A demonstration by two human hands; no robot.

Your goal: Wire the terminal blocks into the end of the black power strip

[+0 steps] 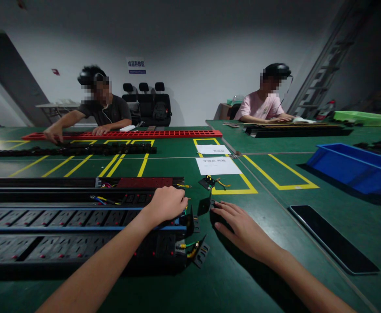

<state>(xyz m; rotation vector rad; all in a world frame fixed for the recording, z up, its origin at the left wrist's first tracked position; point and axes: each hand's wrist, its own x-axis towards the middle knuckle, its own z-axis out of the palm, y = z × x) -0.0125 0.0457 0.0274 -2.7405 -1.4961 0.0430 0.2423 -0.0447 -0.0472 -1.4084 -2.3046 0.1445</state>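
My left hand (169,202) lies over the right end of a black power strip (135,198), its fingers curled down around that end. What the fingertips press on is hidden. My right hand (238,221) is stretched out low over the green table, thumb apart, fingertips at a small dark end plate (206,203) standing near the strip's end. In front of my left forearm runs a blue-edged power strip (60,217). Closest to me lies another black power strip (63,250), with a loose end plate (202,251) hanging on yellow and green wires.
A small black part with yellow wires (208,181) lies near white paper labels (218,166). To the right are a phone (332,239) and a blue bin (353,167). Two people sit across the table, behind a red slotted rail (128,135) and black bars (295,131).
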